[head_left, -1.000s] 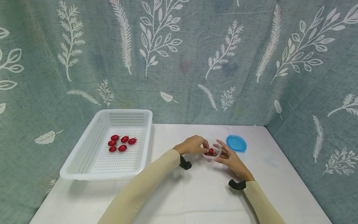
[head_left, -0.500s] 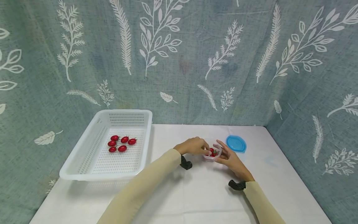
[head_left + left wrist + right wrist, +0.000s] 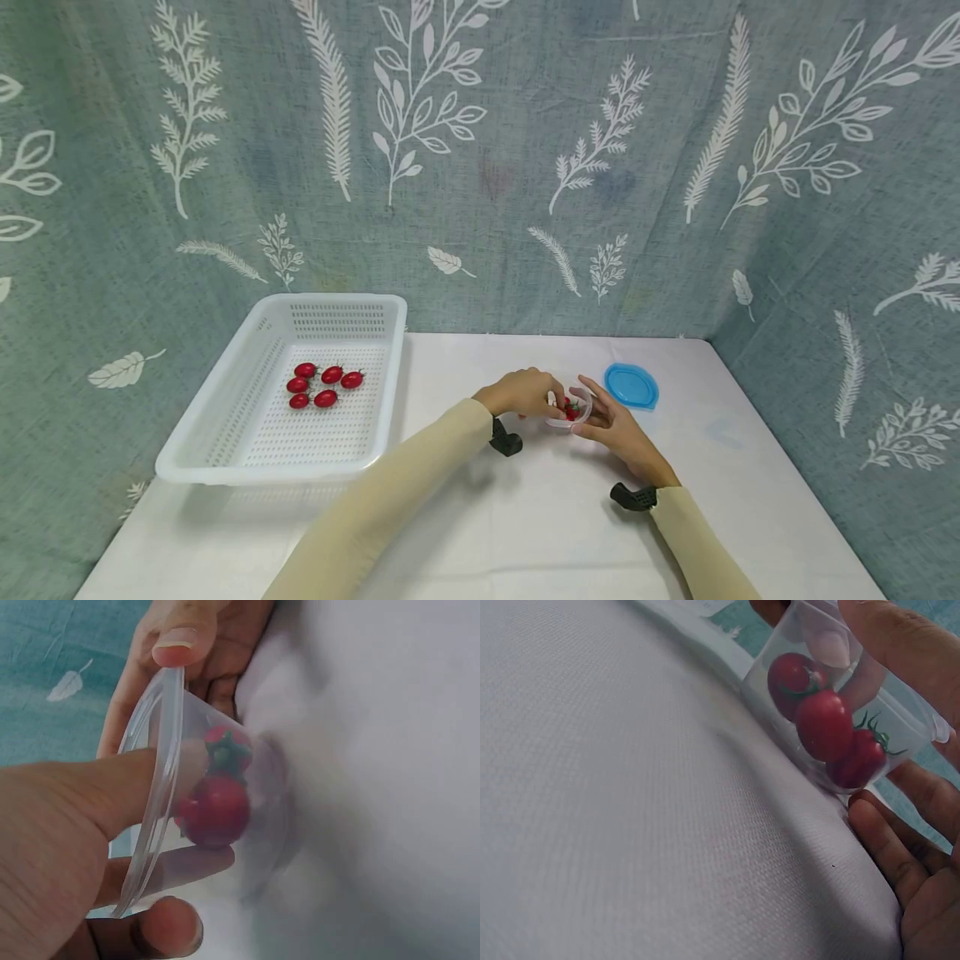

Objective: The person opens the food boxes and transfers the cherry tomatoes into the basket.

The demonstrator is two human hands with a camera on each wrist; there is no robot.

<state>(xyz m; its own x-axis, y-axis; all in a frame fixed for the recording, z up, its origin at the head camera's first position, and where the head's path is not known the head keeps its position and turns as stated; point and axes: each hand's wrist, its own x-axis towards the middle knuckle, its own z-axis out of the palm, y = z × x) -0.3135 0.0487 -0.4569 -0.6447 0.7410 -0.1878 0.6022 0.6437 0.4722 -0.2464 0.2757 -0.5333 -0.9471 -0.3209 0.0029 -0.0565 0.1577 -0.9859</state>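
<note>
Fingers of the left hand reach into a small clear cup on the white table, curled toward the cherry tomatoes inside; the left wrist view shows a fingertip pressed through the rim, though whether it pinches a fruit I cannot tell. On the other side, the right hand steadies the cup, thumb on the rim and fingers loosely cupped round the wall.

By its look the cup is thin, light and bendy, likely to tip or buckle if squeezed, so it wants a gentle hold low on the wall. Smooth and round, the tomatoes look easy to bruise; a soft pinch across the middle suits them best.

Five more tomatoes lie in a white basket well to the left; a blue lid sits near the cup.
</note>
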